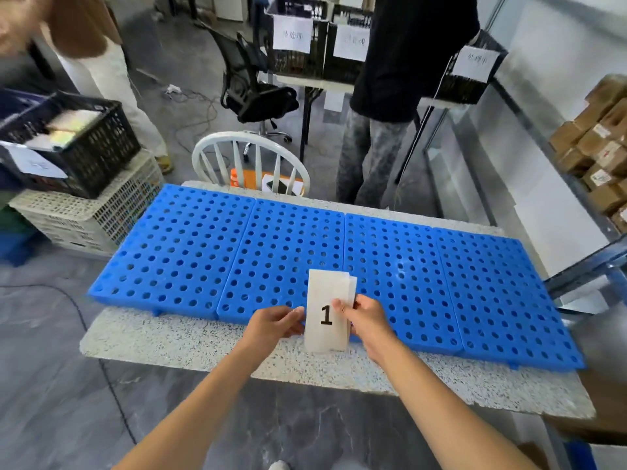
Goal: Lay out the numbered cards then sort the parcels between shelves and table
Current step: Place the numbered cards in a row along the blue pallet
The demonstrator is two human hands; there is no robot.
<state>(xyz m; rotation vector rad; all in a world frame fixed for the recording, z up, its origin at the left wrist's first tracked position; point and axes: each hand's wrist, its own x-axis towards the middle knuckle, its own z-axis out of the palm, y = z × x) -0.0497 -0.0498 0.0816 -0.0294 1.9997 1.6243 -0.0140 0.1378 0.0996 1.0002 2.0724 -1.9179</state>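
In the lower middle of the frame, both hands held a small stack of white cards (pixel 327 310) upright over the near edge of the speckled table (pixel 203 337). The front card showed a black "1", and the ones behind it fanned out slightly at the upper right. The left hand (pixel 274 325) pinched the stack's left edge. The right hand (pixel 366 320) gripped the right edge, with its thumb on the face of the front card.

Four blue panels (pixel 271 249) full of round holes lay side by side across the table, beyond the cards.

At the left of the frame a black crate (pixel 95 140) held flat, pale packets, and a sheet of paper (pixel 34 162) hung from its front. It stood on a pale crate (pixel 91 212) whose contents could not be made out.

At the top, three more black crates (pixel 295 59), each with a paper label, sat on a far table. What they held was too dark to tell.

On the right edge a metal shelf (pixel 576 184) carried brown cardboard parcels (pixel 600 147) stacked close together.

A white chair (pixel 251 157) stood just behind the table with something orange on its seat, and a black office chair (pixel 251 86) was farther back. A person in a black top (pixel 407 45) stood beyond the table in the upper middle. Another in a brown top (pixel 78 25) was in the upper left corner.
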